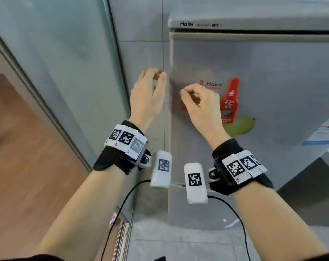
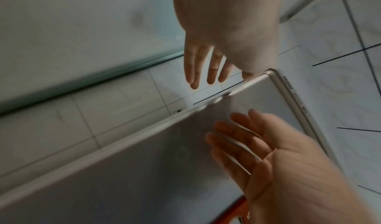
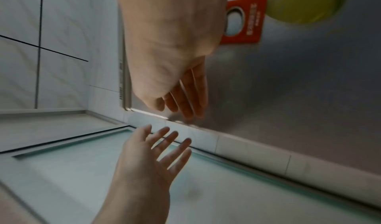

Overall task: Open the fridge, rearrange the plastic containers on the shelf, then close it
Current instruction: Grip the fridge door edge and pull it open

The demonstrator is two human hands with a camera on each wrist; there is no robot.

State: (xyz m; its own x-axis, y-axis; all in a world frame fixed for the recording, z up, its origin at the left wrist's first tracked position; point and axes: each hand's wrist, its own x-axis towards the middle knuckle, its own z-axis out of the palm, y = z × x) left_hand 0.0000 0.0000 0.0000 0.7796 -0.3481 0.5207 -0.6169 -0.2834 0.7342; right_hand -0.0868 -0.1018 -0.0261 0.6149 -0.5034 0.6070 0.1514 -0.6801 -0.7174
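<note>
The fridge (image 1: 263, 95) is seen shut, its grey door filling the head view from 12 to 3 o'clock. No containers can be seen, the door being closed. On the door a red tag (image 1: 230, 99) is stuck, with a green sticker (image 1: 239, 126) at its 6 o'clock and a paper label (image 1: 323, 132) far out at 3 o'clock.

The left hand (image 1: 147, 95) is held at the door's left edge, at about 9 o'clock of the tag. Its fingers are loosely bent in the head view and nearly straight and spread in the wrist views; nothing is held. Whether the fingertips touch the door edge cannot be told.

The right hand (image 1: 199, 108) is raised in front of the door, just at 9 o'clock of the tag, near the left hand but apart from it. Its fingers are relaxed and slightly curled — nothing is gripped, and contact with the door cannot be told.

A marked band (image 1: 126, 140) is worn on the left wrist and another, the right band (image 1: 240, 166), on the other. At 9 o'clock of the fridge a tiled wall (image 1: 146, 44) and a glass panel (image 1: 56, 63) are seen — beyond them a wood floor (image 1: 18, 147).
</note>
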